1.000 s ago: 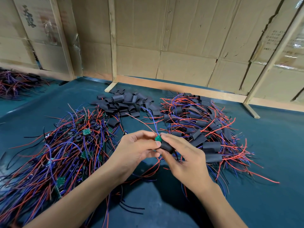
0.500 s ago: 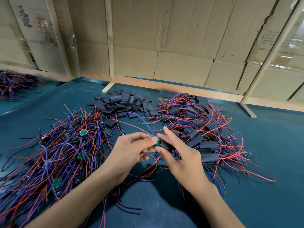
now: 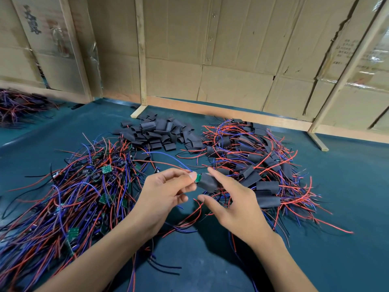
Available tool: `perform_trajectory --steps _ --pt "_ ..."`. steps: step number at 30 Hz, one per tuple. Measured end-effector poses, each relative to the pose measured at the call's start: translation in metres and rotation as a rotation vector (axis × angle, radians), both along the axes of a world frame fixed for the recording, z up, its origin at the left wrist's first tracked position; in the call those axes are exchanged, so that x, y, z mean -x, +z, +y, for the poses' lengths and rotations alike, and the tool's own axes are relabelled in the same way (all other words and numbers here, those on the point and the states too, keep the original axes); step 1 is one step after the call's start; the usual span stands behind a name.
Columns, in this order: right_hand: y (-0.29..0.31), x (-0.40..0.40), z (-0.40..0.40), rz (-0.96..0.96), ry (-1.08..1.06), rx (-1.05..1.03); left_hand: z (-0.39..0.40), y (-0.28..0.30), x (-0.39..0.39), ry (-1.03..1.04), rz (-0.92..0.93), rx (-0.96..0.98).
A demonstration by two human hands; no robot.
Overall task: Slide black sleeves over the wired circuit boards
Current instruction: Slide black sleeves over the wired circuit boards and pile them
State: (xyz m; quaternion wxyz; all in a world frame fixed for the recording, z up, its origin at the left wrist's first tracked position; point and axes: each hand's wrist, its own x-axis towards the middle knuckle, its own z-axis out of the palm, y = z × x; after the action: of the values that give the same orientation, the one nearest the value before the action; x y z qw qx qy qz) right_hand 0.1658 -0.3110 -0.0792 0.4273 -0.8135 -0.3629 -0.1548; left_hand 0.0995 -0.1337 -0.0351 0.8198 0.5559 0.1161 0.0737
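Observation:
My left hand (image 3: 166, 192) pinches a small green circuit board (image 3: 197, 178) by its edge, with red and blue wires trailing up and left from it. A black sleeve (image 3: 209, 182) covers most of that board, leaving only the green end showing. My right hand (image 3: 233, 203) holds the sleeve between index finger and thumb, the fingers fairly straight. A heap of bare wired boards (image 3: 69, 199) lies at the left. Loose black sleeves (image 3: 160, 133) are piled at the back centre. Sleeved boards (image 3: 259, 165) with wires are heaped at the right.
The work surface is a dark teal mat (image 3: 347, 197). Cardboard panels on wooden frames (image 3: 231, 60) wall off the back. Another bundle of wires (image 3: 16, 108) lies at the far left rear. Loose black wire strands (image 3: 164, 266) lie near my forearms.
The sleeve has slid further over the green board. My right fingers have straightened and loosened around the sleeve, and my thumb has dropped away below it.

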Motion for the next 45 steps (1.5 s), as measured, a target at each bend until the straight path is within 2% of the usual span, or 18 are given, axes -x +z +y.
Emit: perform_trajectory --steps 5,10,14,19,21,23,25,26,27,30,31,33,36,39,42,44,45 --pt "0.003 -0.001 -0.001 -0.124 -0.020 -0.017 0.001 -0.001 0.003 -0.047 -0.001 -0.080" --pt "0.005 0.000 -0.002 -0.109 0.024 -0.009 0.002 -0.004 0.006 -0.104 0.026 -0.140" --pt "0.004 0.002 0.000 -0.085 0.048 -0.027 0.002 -0.003 0.005 -0.212 0.122 0.019" --pt "0.006 0.007 0.005 -0.069 0.068 -0.038 0.008 0.000 0.003 -0.347 0.257 0.393" --pt "0.009 0.009 0.005 -0.074 0.088 -0.046 0.010 0.001 0.003 -0.402 0.288 0.441" --pt "0.014 0.013 0.005 -0.086 0.096 -0.041 0.015 0.004 0.003 -0.440 0.282 0.400" --pt "0.023 0.014 0.000 -0.153 0.048 -0.034 0.028 0.010 0.002 -0.470 0.237 0.248" --pt "0.030 0.011 -0.005 -0.217 -0.002 -0.035 0.037 0.015 0.000 -0.472 0.195 0.104" --pt "0.037 0.008 -0.012 -0.285 -0.069 -0.038 0.049 0.019 -0.003 -0.460 0.141 -0.122" --pt "0.059 -0.009 -0.045 -0.361 -0.380 -0.061 0.093 0.028 -0.029 -0.249 0.010 -1.076" --pt "0.064 -0.016 -0.057 -0.321 -0.482 -0.038 0.107 0.029 -0.041 -0.189 0.036 -1.314" --pt "0.065 -0.029 -0.074 -0.196 -0.639 0.122 0.127 0.027 -0.062 -0.191 0.170 -1.582" --pt "0.042 -0.043 -0.080 -0.062 -0.692 0.351 0.130 0.013 -0.083 -0.326 0.315 -1.708" --pt "0.019 -0.039 -0.067 -0.078 -0.753 0.267 0.120 0.004 -0.092 -0.288 0.273 -1.691" --pt "0.010 -0.027 -0.052 -0.416 -0.776 0.065 0.114 0.004 -0.093 -0.303 0.265 -1.606" --pt "0.005 -0.019 -0.046 -0.642 -0.672 0.017 0.109 0.005 -0.090 -0.321 0.291 -1.539" --pt "0.004 -0.017 -0.042 -0.694 -0.599 0.028 0.107 0.006 -0.088 -0.298 0.293 -1.482"
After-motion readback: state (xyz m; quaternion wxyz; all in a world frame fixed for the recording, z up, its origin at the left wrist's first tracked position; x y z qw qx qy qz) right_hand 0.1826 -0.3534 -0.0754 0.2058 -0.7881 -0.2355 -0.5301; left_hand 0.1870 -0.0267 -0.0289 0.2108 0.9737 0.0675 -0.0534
